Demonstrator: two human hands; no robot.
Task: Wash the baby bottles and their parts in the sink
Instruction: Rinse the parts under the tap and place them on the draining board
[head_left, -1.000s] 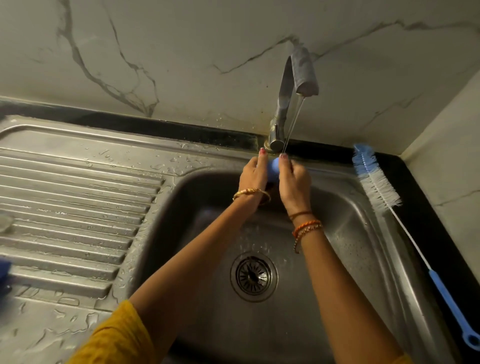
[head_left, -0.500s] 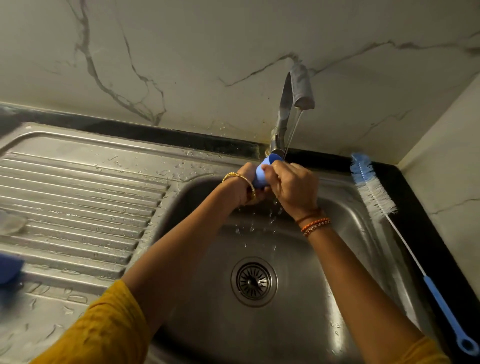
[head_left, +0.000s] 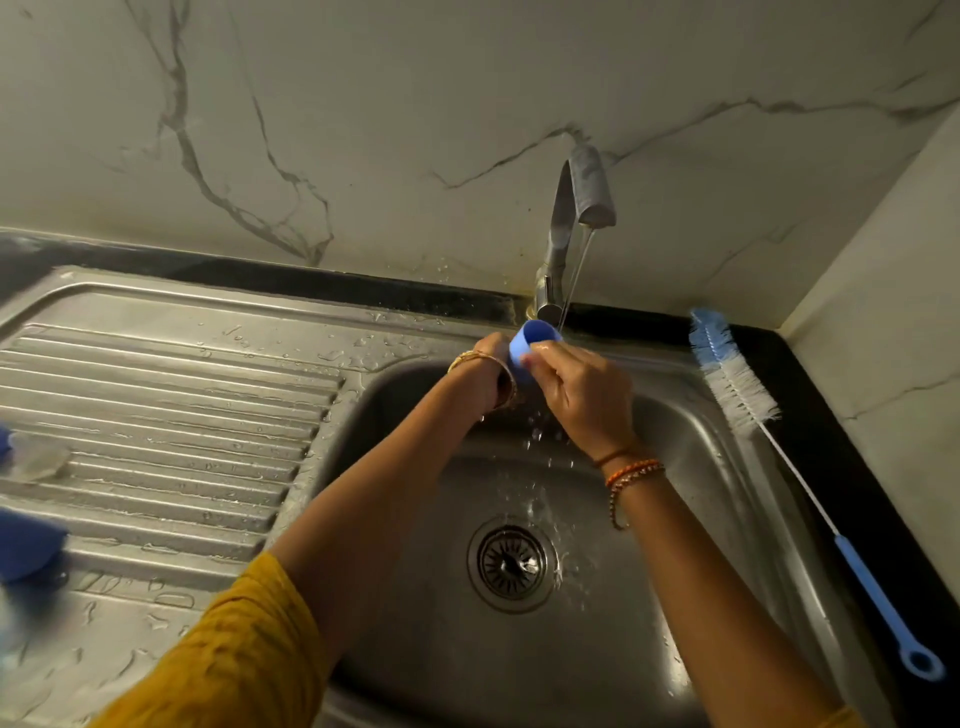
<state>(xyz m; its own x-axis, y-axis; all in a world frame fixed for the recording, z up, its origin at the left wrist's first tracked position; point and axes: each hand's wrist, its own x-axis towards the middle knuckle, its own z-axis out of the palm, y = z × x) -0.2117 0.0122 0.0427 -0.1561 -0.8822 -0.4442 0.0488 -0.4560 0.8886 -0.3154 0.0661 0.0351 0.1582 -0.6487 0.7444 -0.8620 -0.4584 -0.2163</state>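
A small blue bottle cap (head_left: 532, 343) sits under the thin stream from the tap (head_left: 574, 228), over the back of the steel sink (head_left: 691, 545). My right hand (head_left: 576, 395) grips the cap from the right, thumb on its side. My left hand (head_left: 491, 371) holds it from the left, its fingers mostly hidden behind the wrist. Water drips off both hands into the basin near the drain (head_left: 511, 564).
A blue-handled bottle brush (head_left: 769, 431) lies along the right counter edge. On the ribbed drainboard (head_left: 171, 395) at the far left lie a clear teat-like part (head_left: 36, 460) and a blue part (head_left: 28, 551), blurred. A marble wall stands behind.
The cap has been turned so its open mouth faces up into the stream. Both hands have shifted slightly, and more water splashes down to the drain.
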